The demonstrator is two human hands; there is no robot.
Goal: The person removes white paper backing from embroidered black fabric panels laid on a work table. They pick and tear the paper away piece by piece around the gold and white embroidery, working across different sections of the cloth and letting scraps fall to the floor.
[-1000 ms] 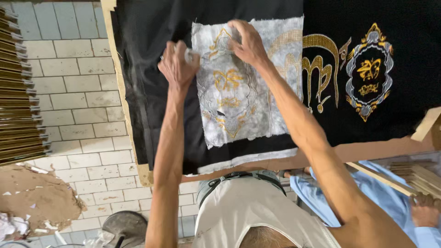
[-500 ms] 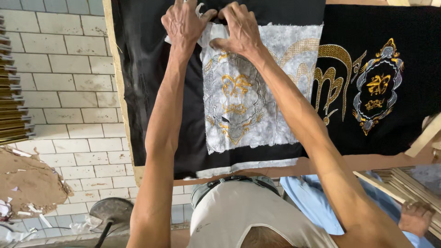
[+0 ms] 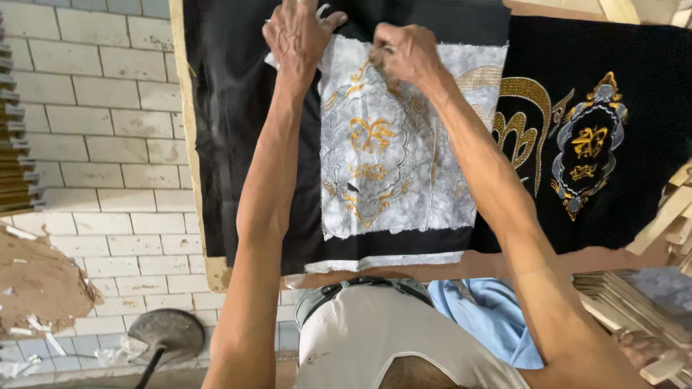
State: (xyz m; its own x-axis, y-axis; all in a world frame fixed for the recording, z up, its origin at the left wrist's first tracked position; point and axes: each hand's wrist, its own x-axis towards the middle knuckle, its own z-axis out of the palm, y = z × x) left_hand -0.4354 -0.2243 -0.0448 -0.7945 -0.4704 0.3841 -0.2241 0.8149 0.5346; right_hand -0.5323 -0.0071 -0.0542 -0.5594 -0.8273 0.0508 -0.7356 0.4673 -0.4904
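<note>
Both grips pinched the top edge of the white backing sheet (image 3: 389, 158), left hand (image 3: 297, 32) beside right hand (image 3: 404, 52), over black cloth (image 3: 238, 130).

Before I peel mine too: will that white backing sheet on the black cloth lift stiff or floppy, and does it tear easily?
Probably floppy: the white backing sheet wrinkles and follows the black cloth. Likely fragile, since its edges look ragged. It seems light; the left hand and right hand work its top edge with their fingers alone.

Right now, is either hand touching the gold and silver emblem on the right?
No, both the left hand and right hand grip the white backing sheet; the emblem lies untouched.
</note>
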